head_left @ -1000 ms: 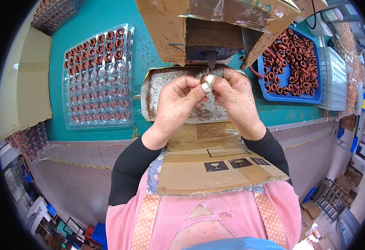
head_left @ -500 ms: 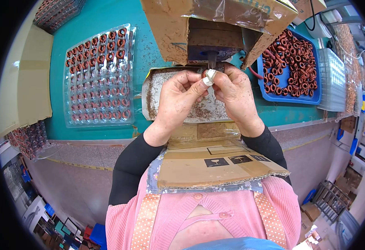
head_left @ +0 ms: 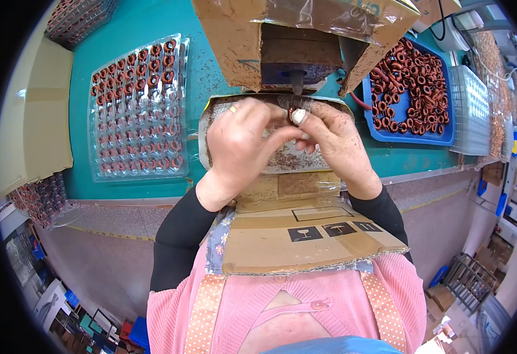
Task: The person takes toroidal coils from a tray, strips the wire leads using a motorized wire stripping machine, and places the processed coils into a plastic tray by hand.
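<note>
My right hand (head_left: 340,137) pinches a small copper-wound ring coil (head_left: 291,111) between thumb and fingers, just below the tip of a dark spindle (head_left: 297,82). White tape is wrapped around its thumb tip. My left hand (head_left: 237,141) is beside it, the thumb stretched toward the right hand's fingers. Its other fingers are smeared by motion, so I cannot tell whether they grip anything. Both hands are over a pale work plate (head_left: 214,115) strewn with brown specks, in front of the cardboard hood (head_left: 229,50) around the spindle.
Left on the green table (head_left: 196,59), a clear plastic tray (head_left: 140,176) holds rows of coils. A blue bin (head_left: 409,140) of loose coils stands right, beside stacked clear trays (head_left: 470,112). A cardboard flap (head_left: 305,236) lies before my chest; a tan box (head_left: 37,106) stands far left.
My left hand has pulled back slightly left from the coil and is moving. My right hand has shifted a little toward me with the coil, away from the spindle.
</note>
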The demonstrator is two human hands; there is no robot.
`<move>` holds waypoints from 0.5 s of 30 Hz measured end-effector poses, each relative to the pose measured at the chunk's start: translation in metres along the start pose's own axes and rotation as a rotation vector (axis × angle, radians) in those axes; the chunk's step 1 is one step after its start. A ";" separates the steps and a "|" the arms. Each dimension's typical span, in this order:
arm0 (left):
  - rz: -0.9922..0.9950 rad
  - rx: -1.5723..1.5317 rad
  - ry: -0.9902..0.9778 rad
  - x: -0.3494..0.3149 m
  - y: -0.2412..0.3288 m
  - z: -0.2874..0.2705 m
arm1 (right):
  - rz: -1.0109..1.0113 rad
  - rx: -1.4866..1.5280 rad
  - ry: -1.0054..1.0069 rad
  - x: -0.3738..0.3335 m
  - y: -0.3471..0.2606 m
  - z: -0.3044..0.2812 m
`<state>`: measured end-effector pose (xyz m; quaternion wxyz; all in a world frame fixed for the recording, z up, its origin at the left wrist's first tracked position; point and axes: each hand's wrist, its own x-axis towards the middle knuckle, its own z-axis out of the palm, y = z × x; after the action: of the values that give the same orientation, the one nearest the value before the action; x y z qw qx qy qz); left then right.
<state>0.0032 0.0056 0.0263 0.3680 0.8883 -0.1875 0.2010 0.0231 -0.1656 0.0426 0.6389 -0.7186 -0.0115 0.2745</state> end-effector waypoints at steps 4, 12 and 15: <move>-0.373 -0.337 -0.124 -0.002 -0.007 0.005 | 0.075 0.235 -0.026 -0.002 -0.001 0.000; -0.896 -1.189 -0.166 -0.007 -0.003 0.012 | 0.095 0.055 0.037 0.005 0.003 -0.005; -0.893 -1.158 -0.201 -0.008 -0.003 0.013 | 0.041 0.141 0.098 0.006 0.004 -0.002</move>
<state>0.0010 0.0000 0.0123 0.8056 0.5578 0.0832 -0.1816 0.0275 -0.1661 0.0367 0.6819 -0.6846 0.0538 0.2519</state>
